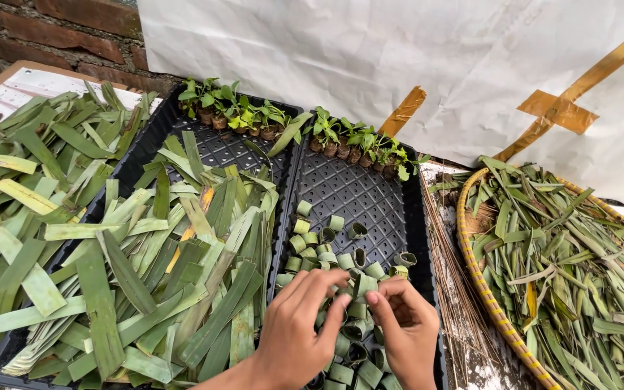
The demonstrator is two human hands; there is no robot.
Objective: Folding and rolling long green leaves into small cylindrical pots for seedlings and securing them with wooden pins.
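Note:
My left hand (pixel 299 334) and my right hand (pixel 406 328) meet over the right black plastic tray (pixel 348 191). Together they pinch a small green leaf ring (pixel 363 286) between fingertips. Under and around the hands lie several rolled leaf rings (pixel 312 242), piled in the near half of that tray. A row of small green seedlings (pixel 359 144) in little soil pots stands along the tray's far edge.
The left black tray (pixel 214 144) holds a heap of cut flat leaf strips (pixel 175 274) and more seedlings (pixel 229 112) at its back. More strips lie far left (pixel 16 180). A round woven basket (pixel 474 267) of leaf scraps sits right; thin sticks (pixel 456 289) lie between.

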